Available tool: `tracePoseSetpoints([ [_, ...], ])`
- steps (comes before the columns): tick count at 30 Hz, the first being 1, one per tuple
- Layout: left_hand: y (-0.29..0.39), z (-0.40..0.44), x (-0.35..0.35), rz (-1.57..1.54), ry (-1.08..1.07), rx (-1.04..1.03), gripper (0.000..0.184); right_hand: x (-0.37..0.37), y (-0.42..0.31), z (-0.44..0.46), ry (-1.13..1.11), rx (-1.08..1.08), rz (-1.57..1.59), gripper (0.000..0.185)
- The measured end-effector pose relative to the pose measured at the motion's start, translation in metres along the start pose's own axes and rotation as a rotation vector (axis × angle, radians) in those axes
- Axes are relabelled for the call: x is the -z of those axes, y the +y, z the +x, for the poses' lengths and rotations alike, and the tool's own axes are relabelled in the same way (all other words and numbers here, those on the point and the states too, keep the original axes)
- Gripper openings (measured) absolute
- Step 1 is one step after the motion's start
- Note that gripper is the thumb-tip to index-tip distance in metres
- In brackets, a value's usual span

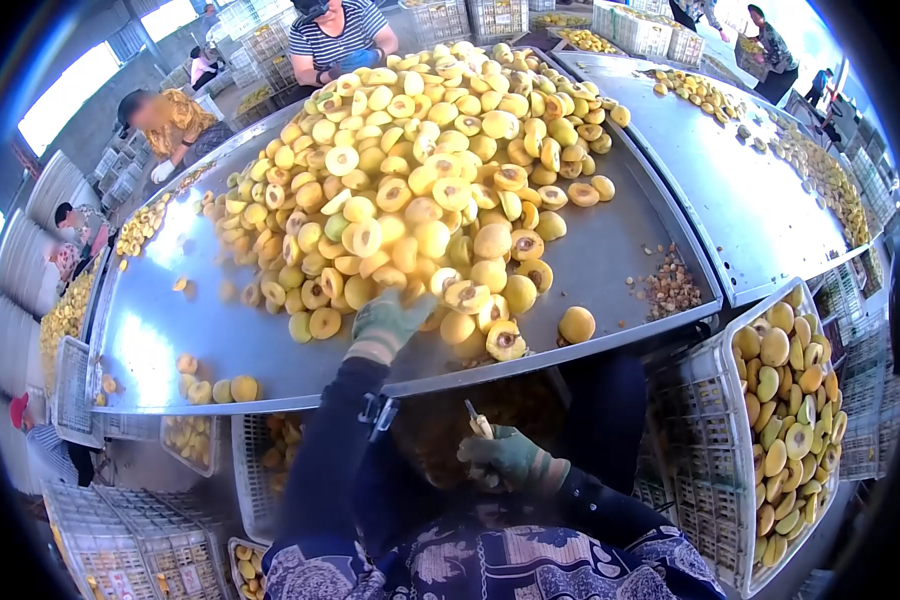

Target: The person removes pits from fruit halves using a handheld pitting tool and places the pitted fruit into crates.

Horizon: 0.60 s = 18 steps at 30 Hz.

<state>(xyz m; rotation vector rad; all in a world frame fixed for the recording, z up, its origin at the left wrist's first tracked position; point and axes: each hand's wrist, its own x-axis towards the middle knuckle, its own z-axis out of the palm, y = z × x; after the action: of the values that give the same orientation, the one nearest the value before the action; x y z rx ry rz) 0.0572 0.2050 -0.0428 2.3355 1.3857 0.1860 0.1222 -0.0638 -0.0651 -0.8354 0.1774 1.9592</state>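
A large heap of halved yellow fruit (400, 180) lies on the metal table (650, 230). At the heap's near edge, my left hand (388, 325), in a green and white glove, reaches into the fruit; its fingertips are blurred and partly hidden, so its grip is unclear. Below the table's front edge, my right hand (510, 460), gloved too, is closed around a small pitting tool (479, 420) whose tip points up. One fruit (576, 324) sits apart near the front edge, and a small pile of pits (670, 285) lies at the table's right.
A white crate full of fruit halves (798, 440) stands at my right. More crates (130, 540) stand at lower left. A few fruit (220, 390) lie at the table's front left. Across the table is a person in stripes (335, 45); another person (175, 125) leans in at left.
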Motion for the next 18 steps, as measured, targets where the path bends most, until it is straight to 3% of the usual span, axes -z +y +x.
tracePoseSetpoints([
  [1, 0.011, 0.001, 0.004, 0.099, -0.022, 0.010, 0.067, -0.005, -0.001, -0.006, 0.025, 0.020, -0.009, 0.007],
  [6, -0.003, -0.016, 0.011, -0.154, -0.030, -0.104, 0.055, -0.025, -0.009, -0.019, 0.118, 0.293, -0.411, 0.012],
  [11, -0.002, -0.076, 0.006, -0.467, 0.109, -0.481, 0.035, -0.037, -0.036, -0.018, 0.220, 0.466, -0.483, 0.047],
  [13, 0.024, -0.101, 0.020, -0.400, 0.115, -0.735, 0.033, -0.041, -0.048, -0.021, 0.139, 0.594, -0.389, 0.050],
  [15, 0.028, -0.115, 0.016, -0.387, 0.159, -0.942, 0.033, -0.037, -0.051, -0.022, 0.151, 0.584, -0.324, 0.042],
  [17, 0.031, -0.125, 0.002, -0.761, 0.213, -0.965, 0.033, -0.036, -0.048, -0.026, 0.180, 0.558, -0.338, 0.038],
  [18, 0.034, -0.130, -0.004, -0.920, 0.132, -0.798, 0.033, -0.039, -0.044, -0.029, 0.110, 0.602, -0.283, 0.032],
])
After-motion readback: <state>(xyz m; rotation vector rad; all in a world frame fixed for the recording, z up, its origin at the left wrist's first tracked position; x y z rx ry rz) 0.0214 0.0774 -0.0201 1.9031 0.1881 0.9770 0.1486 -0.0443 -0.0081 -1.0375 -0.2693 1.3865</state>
